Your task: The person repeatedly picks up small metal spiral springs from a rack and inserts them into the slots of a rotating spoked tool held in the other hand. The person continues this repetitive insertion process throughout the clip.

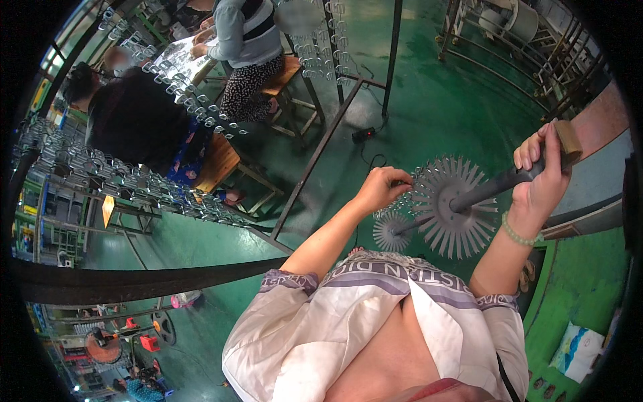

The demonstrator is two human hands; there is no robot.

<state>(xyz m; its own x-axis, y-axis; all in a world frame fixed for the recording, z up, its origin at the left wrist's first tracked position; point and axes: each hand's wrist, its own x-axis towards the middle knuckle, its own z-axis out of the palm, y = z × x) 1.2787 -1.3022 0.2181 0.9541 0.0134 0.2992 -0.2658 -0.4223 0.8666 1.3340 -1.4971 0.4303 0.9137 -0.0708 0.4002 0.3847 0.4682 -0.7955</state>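
A grey metal rack with a large toothed disc point(435, 224) stands in front of me, and a smaller toothed disc point(387, 234) sits further along the same shaft. My right hand point(541, 167) is wrapped round the upper end of the thick grey shaft point(492, 189), next to a wooden block point(568, 141). At the large disc's left rim, my left hand point(383, 190) has its fingers pinched together. Small shiny metal pieces point(400, 203) hang by those fingertips; whether the fingers hold one is too small to tell.
Racks of hanging metal hooks point(134, 177) fill the left, beside a dark metal frame point(315, 151). Two people sit on wooden stools point(221, 161) at a table point(181, 57). A cable with a black power box point(363, 135) lies on the green floor. A metal trolley point(516, 60) stands far right.
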